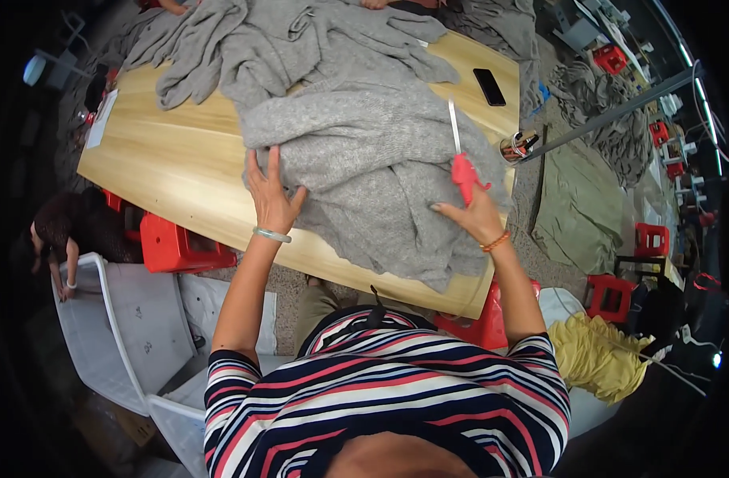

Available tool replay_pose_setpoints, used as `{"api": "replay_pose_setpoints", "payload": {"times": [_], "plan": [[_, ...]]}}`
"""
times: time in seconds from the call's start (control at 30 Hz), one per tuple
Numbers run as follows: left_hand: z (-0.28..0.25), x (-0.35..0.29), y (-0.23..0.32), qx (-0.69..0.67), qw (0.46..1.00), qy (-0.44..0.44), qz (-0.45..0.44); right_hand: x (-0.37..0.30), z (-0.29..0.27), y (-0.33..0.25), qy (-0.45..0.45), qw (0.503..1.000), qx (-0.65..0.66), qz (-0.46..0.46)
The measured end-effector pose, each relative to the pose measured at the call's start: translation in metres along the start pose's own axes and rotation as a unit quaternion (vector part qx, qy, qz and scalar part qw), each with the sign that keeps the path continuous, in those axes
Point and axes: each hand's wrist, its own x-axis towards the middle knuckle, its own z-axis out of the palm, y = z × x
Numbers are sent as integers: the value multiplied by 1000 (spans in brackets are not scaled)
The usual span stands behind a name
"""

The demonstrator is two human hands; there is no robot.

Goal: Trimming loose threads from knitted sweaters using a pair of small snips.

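A grey knitted garment (380,175) lies rumpled over the near part of the wooden table, one thick fold crossing its upper half. At the garment's left edge, my left hand (273,199) rests with its fingers apart; the fingertips touch the fold. On the right side, my right hand (477,217) has its fingers round the handle of a red-handled tool (464,171), while the thumb points left over the knit. The tool's long, narrow, pale blade points away from me. Its exact kind is unclear, and part of the handle is hidden by my fingers.
More grey garments (261,48) are heaped at the table's (197,191) far side. A black phone (489,87) and a cup of pens (517,146) lie near the right edge, beside a metal pole (611,115). Red stools (177,243) and white bins (133,319) stand left.
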Motion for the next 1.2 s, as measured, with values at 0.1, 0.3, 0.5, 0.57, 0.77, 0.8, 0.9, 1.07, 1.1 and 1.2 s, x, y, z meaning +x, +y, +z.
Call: {"api": "replay_pose_setpoints", "payload": {"times": [0.1, 0.3, 0.5, 0.57, 0.77, 0.8, 0.9, 1.07, 1.1, 1.2], "plan": [[3, 29, -10, 39, 996, -7, 80, 7, 38, 2, 36, 999, -22, -29], [-40, 32, -38, -20, 906, -247, 344, 12, 27, -35, -23, 998, 4, 63], [-83, -35, -80, -60, 814, -494, 299, 47, -2, -58, 196, 977, -83, 13], [-79, -16, -92, -153, 813, -557, 77, 63, 14, -57, 130, 987, -89, 32], [-79, 32, -44, -169, 912, -279, 248, 47, 52, -20, 139, 983, -84, 89], [-73, 24, -51, -172, 909, -288, 246, 45, 50, -29, 167, 982, -54, 68], [-33, -7, -89, -123, 872, -412, 233, 20, 23, -28, 164, 969, -60, 173], [-23, -36, -115, -132, 859, -460, 184, -23, -17, -49, 296, 926, 139, 188], [-28, -34, -103, -183, 879, -392, 198, -31, -23, -52, 300, 924, 139, 194], [-35, -14, -64, -239, 897, -301, 218, -47, -35, -63, 291, 929, 157, 165]]}}
